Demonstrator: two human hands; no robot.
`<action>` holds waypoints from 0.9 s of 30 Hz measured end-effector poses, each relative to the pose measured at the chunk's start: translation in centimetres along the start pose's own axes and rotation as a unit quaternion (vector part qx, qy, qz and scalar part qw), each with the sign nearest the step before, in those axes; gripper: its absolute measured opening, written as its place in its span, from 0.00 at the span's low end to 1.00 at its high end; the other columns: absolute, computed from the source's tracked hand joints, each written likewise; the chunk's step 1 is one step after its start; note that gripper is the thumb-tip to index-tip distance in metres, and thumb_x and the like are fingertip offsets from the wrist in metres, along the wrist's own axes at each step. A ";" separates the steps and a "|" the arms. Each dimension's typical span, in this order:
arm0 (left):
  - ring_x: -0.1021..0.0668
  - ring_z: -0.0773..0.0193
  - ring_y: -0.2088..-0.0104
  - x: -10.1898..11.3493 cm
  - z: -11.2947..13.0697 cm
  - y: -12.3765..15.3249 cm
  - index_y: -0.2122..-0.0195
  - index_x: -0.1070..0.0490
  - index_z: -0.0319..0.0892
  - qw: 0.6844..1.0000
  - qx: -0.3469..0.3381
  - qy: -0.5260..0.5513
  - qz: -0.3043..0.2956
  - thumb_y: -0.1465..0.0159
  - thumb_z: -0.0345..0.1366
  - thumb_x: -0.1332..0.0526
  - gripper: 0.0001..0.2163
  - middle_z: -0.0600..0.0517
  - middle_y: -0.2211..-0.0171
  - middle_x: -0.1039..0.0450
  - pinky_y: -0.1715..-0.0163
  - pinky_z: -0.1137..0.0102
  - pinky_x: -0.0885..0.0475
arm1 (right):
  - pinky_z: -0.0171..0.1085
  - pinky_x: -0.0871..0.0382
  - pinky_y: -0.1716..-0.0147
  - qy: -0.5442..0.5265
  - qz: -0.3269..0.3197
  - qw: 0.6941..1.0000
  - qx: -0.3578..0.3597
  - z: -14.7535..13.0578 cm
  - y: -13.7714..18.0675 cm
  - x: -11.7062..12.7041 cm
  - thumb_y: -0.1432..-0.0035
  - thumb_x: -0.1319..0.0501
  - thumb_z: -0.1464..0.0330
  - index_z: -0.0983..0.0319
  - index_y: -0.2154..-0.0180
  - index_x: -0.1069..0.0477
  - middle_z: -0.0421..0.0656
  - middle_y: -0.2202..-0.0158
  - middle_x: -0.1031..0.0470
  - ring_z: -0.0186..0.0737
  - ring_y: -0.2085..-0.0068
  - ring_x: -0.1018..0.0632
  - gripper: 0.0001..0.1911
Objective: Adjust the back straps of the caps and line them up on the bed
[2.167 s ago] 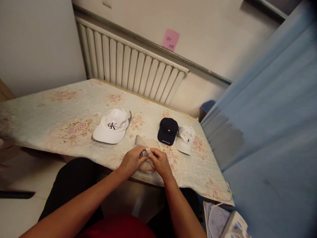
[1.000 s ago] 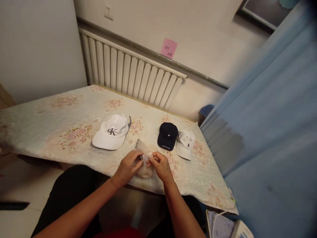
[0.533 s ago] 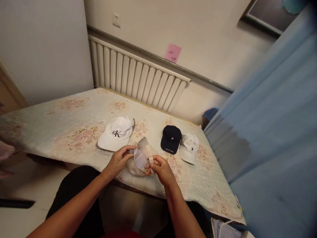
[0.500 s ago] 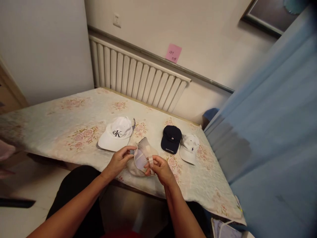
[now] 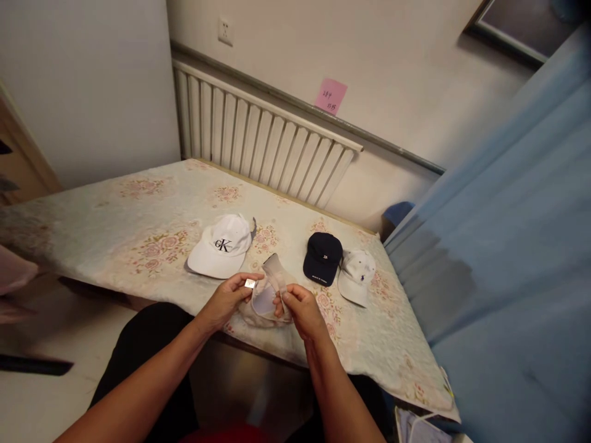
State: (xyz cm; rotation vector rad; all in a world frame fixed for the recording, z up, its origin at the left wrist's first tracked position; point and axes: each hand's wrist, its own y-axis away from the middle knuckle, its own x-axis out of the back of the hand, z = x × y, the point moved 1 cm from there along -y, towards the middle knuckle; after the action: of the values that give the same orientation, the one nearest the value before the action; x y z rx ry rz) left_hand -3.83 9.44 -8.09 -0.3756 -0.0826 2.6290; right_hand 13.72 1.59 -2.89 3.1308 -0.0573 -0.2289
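A beige baseball cap (image 5: pixel 265 301) is between my two hands near the table's front edge, its pale inside turned up toward me. My left hand (image 5: pixel 225 300) pinches its left side, where a small shiny metal buckle (image 5: pixel 250 283) shows at the fingertips. On the other side, my right hand (image 5: pixel 301 309) has its thumb and fingers closed on the cap's strap (image 5: pixel 282 295), and some fingers reach into the back opening. A white cap with black "CK" lettering (image 5: pixel 221 246) lies beyond my left hand. Beyond my right hand are a black cap (image 5: pixel 323 258) and a white cap with a small dark logo (image 5: pixel 357 277).
The caps lie on a table with a flowered cloth (image 5: pixel 152 215). A white radiator (image 5: pixel 258 135) and the wall stand behind it. A blue curtain (image 5: pixel 498 246) hangs along the right side. A pink note (image 5: pixel 331 96) is on the wall.
My right hand has shifted slightly up along the strap, which is now bent closer to the cap's edge. The buckle at my left fingers has tilted and catches the light.
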 end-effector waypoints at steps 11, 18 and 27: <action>0.29 0.70 0.72 -0.5 -1.0 -0.2 0.59 0.31 0.41 0.999 0.036 0.025 -0.001 0.46 0.36 0.35 0.14 0.56 0.71 0.29 0.69 0.74 0.36 | 0.28 0.44 0.85 0.032 0.039 0.998 -0.028 -0.1 0.1 -0.1 0.51 0.39 0.63 0.63 0.70 0.30 0.35 0.83 0.30 0.27 0.86 0.35 0.09; 0.29 0.70 0.74 -1.1 -0.7 -0.5 0.59 0.31 0.40 0.999 0.048 0.015 -0.010 0.46 0.34 0.36 0.14 0.58 0.76 0.32 0.70 0.74 0.37 | 0.27 0.44 0.85 0.148 0.074 0.986 -0.030 0.3 0.2 -0.4 0.49 0.42 0.65 0.62 0.74 0.31 0.33 0.86 0.35 0.27 0.86 0.36 0.08; 0.30 0.70 0.73 -2.1 -0.4 -0.6 0.57 0.29 0.39 0.990 0.071 0.106 -0.063 0.45 0.36 0.35 0.15 0.55 0.74 0.32 0.68 0.72 0.36 | 0.29 0.42 0.83 0.250 0.093 0.964 -0.010 0.6 0.7 0.1 0.47 0.44 0.64 0.61 0.76 0.32 0.33 0.86 0.35 0.29 0.84 0.34 0.09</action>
State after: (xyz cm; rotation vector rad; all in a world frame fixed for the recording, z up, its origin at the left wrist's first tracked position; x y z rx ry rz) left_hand -1.73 8.96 -7.91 -0.5766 0.1450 2.4376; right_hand 13.74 0.88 -3.47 3.0276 -0.3375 0.5543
